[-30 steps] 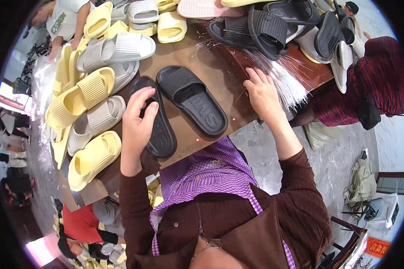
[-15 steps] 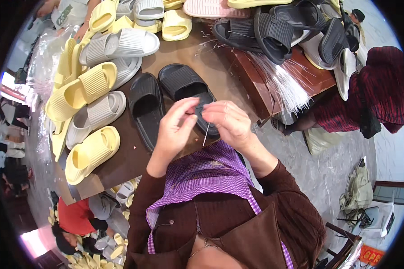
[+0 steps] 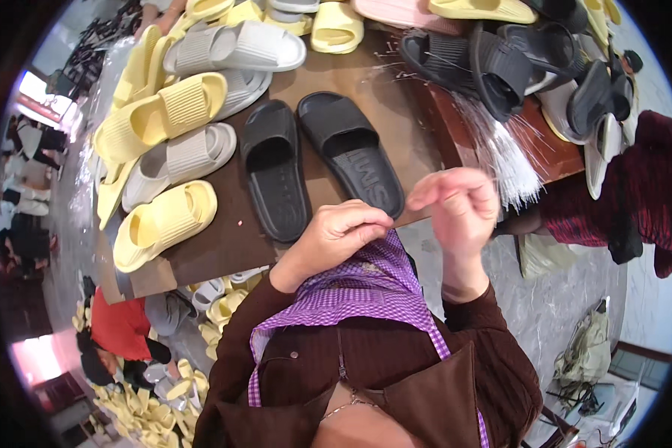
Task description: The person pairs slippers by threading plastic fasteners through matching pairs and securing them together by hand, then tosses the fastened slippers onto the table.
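Two black slide slippers lie side by side on the brown table in front of me, the left slipper (image 3: 265,153) and the right slipper (image 3: 336,119), toes pointing away. My left hand (image 3: 340,235) is at the near table edge, just below their heels, with thumb and fingers pinched together; what they hold, if anything, is too small to see. Raised to the right of the right slipper's heel, my right hand (image 3: 459,205) has its fingers curled toward the thumb, slightly smeared by motion. Nothing I can name shows in it.
Yellow slippers (image 3: 194,104) and grey slippers (image 3: 190,153) line the left side. More black slippers (image 3: 500,71) and a bundle of thin white strands (image 3: 508,160) lie on a red-brown table (image 3: 564,160) at right. A person in red (image 3: 119,328) is lower left, near piled yellow slippers.
My hands have moved apart: the right went up and right, the left lower toward the table edge. The thin pale strand seen hanging below my right hand no longer shows. The view has shifted.
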The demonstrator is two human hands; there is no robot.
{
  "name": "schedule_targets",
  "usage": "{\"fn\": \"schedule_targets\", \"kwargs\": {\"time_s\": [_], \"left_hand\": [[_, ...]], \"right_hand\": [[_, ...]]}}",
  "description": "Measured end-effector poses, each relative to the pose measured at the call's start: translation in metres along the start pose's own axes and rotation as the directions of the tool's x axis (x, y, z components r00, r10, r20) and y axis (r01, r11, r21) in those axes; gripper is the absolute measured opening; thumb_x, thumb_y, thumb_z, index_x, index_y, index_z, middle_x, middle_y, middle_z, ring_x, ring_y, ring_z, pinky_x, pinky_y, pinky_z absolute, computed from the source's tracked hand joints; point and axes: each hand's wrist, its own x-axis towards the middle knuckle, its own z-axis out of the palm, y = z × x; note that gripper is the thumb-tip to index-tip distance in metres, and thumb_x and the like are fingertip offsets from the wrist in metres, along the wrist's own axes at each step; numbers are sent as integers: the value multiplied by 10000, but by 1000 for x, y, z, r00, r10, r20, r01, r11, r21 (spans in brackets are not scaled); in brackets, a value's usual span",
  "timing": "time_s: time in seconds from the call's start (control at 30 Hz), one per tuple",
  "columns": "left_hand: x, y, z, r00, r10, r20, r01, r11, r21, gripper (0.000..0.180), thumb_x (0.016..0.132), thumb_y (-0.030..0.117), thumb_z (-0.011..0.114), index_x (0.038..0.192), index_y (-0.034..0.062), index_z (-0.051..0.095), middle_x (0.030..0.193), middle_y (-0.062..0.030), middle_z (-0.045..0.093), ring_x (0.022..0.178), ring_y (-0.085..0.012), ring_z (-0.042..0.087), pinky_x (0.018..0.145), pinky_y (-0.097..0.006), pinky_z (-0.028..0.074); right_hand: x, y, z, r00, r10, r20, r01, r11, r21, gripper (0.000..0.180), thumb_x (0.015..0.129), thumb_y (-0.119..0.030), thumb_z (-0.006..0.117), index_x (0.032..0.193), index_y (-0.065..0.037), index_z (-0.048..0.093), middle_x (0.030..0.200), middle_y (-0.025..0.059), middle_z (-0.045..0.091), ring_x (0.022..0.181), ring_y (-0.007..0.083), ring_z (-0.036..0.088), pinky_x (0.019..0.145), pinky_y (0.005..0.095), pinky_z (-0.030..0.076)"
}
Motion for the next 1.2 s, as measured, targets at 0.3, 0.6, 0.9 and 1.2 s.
{"fn": "schedule_targets", "kwargs": {"time_s": [0.3, 0.6, 0.9, 1.2], "left_hand": [[-6, 11, 9, 927, -164, -337, 64, 955, -289, 251, 925, 99, 497, 1146, -17, 529, 861, -93, 638, 611, -78, 519, 565, -202, 431], [-24, 6, -1, 872, -488, 22, 281, 463, -841, 226, 954, 165, 447, 1062, -13, 534, 740, -126, 618, 456, -64, 448, 419, -181, 345], [-32, -21, 11, 697, -657, 287, 435, 70, -898, 176, 942, 136, 458, 979, -15, 541, 647, -68, 566, 396, -44, 354, 344, -193, 259], [-5, -38, 20, 671, -717, 188, 260, -10, -966, 180, 936, 162, 474, 973, 1, 546, 675, -36, 541, 447, -54, 386, 373, -196, 287]], "right_hand": [[13, 24, 22, 968, 239, 81, -251, 943, 217, 141, 879, -63, 537, 995, 16, 554, 765, 134, 615, 686, 227, 607, 669, 344, 510], [36, 61, 16, 867, 497, -41, -489, 830, -267, 156, 860, -68, 563, 991, 1, 611, 761, 84, 652, 667, 125, 599, 629, 275, 493], [28, 83, 2, 867, 487, 108, -119, 412, -904, 257, 812, -95, 602, 1040, 25, 601, 755, 167, 658, 677, 249, 646, 619, 321, 491], [42, 70, -9, 916, 337, 220, 80, 382, -921, 228, 812, -85, 590, 1016, 13, 618, 808, 216, 636, 759, 314, 651, 660, 351, 491]]}}
